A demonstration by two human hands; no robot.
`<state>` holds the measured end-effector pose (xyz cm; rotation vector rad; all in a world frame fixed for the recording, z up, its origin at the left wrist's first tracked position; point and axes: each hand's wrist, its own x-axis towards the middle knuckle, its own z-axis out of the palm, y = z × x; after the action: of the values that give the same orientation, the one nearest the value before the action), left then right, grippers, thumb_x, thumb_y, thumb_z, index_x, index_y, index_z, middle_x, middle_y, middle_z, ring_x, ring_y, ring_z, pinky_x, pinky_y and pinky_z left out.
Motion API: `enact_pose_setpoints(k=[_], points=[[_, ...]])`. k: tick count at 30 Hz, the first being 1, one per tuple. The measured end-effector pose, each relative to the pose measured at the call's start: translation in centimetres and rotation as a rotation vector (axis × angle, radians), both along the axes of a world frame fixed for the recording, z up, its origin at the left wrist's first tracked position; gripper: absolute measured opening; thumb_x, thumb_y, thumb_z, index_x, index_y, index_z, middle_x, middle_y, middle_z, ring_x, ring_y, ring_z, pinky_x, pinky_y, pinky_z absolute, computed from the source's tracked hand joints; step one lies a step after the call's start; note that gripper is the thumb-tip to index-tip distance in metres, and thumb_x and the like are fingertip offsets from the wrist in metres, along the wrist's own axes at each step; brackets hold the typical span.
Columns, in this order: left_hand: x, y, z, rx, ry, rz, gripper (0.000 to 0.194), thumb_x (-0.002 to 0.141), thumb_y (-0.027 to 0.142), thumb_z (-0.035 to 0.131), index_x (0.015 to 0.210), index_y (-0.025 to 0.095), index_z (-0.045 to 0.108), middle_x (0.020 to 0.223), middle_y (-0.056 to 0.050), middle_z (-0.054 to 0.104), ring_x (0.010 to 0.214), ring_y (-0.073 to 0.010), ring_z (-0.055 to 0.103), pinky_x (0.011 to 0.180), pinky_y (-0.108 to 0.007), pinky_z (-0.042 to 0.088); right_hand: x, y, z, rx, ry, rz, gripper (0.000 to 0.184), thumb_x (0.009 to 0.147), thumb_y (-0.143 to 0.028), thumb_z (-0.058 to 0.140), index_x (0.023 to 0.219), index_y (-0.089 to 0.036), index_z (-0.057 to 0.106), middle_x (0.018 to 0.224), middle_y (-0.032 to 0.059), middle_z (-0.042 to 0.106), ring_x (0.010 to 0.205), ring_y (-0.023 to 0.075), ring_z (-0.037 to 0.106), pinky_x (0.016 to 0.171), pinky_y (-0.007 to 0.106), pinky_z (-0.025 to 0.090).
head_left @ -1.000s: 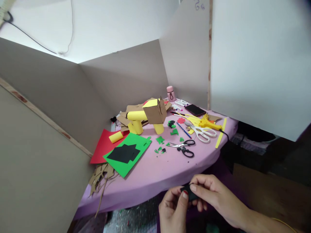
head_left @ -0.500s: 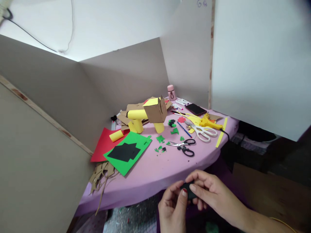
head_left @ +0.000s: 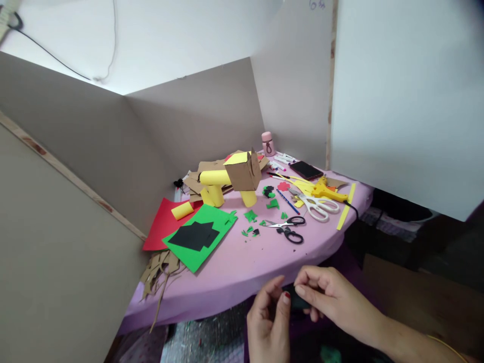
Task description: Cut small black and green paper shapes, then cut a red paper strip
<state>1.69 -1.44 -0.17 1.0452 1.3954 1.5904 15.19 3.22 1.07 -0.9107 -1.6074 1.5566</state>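
My right hand (head_left: pixel 325 295) pinches a small flat black piece (head_left: pixel 298 298), paper or foam, between thumb and fingers, just off the table's front edge. To its left is my left hand (head_left: pixel 270 312), its forefinger raised away from the thumb; the thumb tip is beside the piece's left edge, and I cannot tell if they touch. On the table beyond lie black-handled scissors (head_left: pixel 289 229) with their blades toward the left. Green paper scraps (head_left: pixel 250 216) are strewn near them. A yellow figure with a cardboard box head (head_left: pixel 242 174) stands farther back on tube legs.
A green sheet (head_left: pixel 194 262) with a black sheet (head_left: pixel 192 236) on top overlaps a red sheet (head_left: pixel 155 232) at left. White-handled scissors (head_left: pixel 321 207), a yellow glue gun (head_left: pixel 328 191) with a cord, and a phone (head_left: pixel 306 170) occupy the right side. Grey panels (head_left: pixel 204 111) surround the table.
My left forefinger has lifted and spread from the thumb. My right hand has shifted slightly right with the black piece. The view has moved a little.
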Motion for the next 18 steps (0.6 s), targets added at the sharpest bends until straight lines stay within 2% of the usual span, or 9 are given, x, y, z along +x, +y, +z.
enact_pose_setpoints(k=[2,4,6,8,11,14,16,18], points=[[0.2,0.1,-0.2,-0.007,-0.012,-0.069,0.02,0.071,0.036,0.071,0.077,0.017,0.069,0.065,-0.002,0.066,0.06,-0.0154,0.057,0.057,-0.022,0.045,-0.2,-0.1,0.0,0.047,0.004,-0.041,0.023,0.085,-0.034,0.055,0.07,-0.017,0.054,0.056,-0.0037,0.054,0.046,0.0104,0.053,0.046,0.02,0.04],[0.3,0.2,-0.5,-0.041,0.008,-0.133,0.025,0.072,0.039,0.069,0.064,0.015,0.065,0.058,-0.001,0.063,0.055,-0.0138,0.054,0.054,-0.022,0.042,-0.4,-0.3,-0.1,0.092,-0.002,-0.072,0.022,0.086,-0.033,0.054,0.069,-0.017,0.053,0.056,-0.0032,0.053,0.048,0.0114,0.053,0.046,0.021,0.04],[0.2,0.2,-0.8,-0.07,0.022,-0.121,0.031,0.07,0.04,0.071,0.054,0.015,0.061,0.05,0.001,0.058,0.05,-0.0118,0.049,0.053,-0.022,0.04,-0.5,-0.5,-0.3,0.13,-0.021,-0.087,0.023,0.086,-0.032,0.054,0.068,-0.017,0.053,0.056,-0.0027,0.053,0.05,0.0122,0.053,0.047,0.021,0.041],[-0.2,0.4,-1.0,-0.104,-0.046,-0.065,0.034,0.066,0.042,0.074,0.051,0.015,0.059,0.047,0.003,0.055,0.048,-0.0107,0.046,0.053,-0.021,0.04,-0.5,-0.5,-0.4,0.14,-0.031,-0.09,0.024,0.085,-0.033,0.056,0.067,-0.017,0.052,0.055,-0.0027,0.052,0.05,0.0125,0.052,0.048,0.022,0.041],[-0.8,0.6,-1.0,-0.139,-0.214,0.042,0.036,0.06,0.045,0.077,0.053,0.015,0.059,0.048,0.002,0.058,0.049,-0.0105,0.05,0.052,-0.02,0.04,-0.3,-0.3,-0.6,0.103,-0.017,-0.085,0.026,0.085,-0.036,0.056,0.067,-0.018,0.05,0.052,-0.0038,0.052,0.047,0.0118,0.05,0.048,0.022,0.041],[-0.8,0.7,-0.9,-0.117,-0.329,0.123,0.038,0.059,0.049,0.077,0.059,0.014,0.061,0.058,-0.001,0.065,0.052,-0.0117,0.056,0.052,-0.02,0.043,-0.3,-0.1,-0.8,0.04,0.013,-0.089,0.028,0.085,-0.04,0.055,0.068,-0.018,0.05,0.052,-0.0039,0.053,0.045,0.0112,0.049,0.047,0.022,0.04],[-0.4,0.7,-0.9,-0.115,-0.33,0.104,0.04,0.062,0.054,0.073,0.065,0.015,0.062,0.059,-0.002,0.065,0.052,-0.0133,0.057,0.051,-0.021,0.044,-0.4,-0.1,-1.0,0.016,0.034,-0.089,0.029,0.084,-0.042,0.056,0.069,-0.018,0.05,0.053,-0.0037,0.053,0.045,0.0111,0.049,0.047,0.022,0.04],[0.2,0.6,-1.0,-0.096,-0.245,0.018,0.039,0.064,0.053,0.071,0.065,0.015,0.063,0.054,-0.001,0.062,0.05,-0.0136,0.055,0.049,-0.021,0.042,-0.6,-0.2,-1.0,0.008,0.055,-0.079,0.03,0.083,-0.044,0.056,0.069,-0.017,0.051,0.053,-0.0038,0.052,0.046,0.011,0.049,0.047,0.022,0.04]])
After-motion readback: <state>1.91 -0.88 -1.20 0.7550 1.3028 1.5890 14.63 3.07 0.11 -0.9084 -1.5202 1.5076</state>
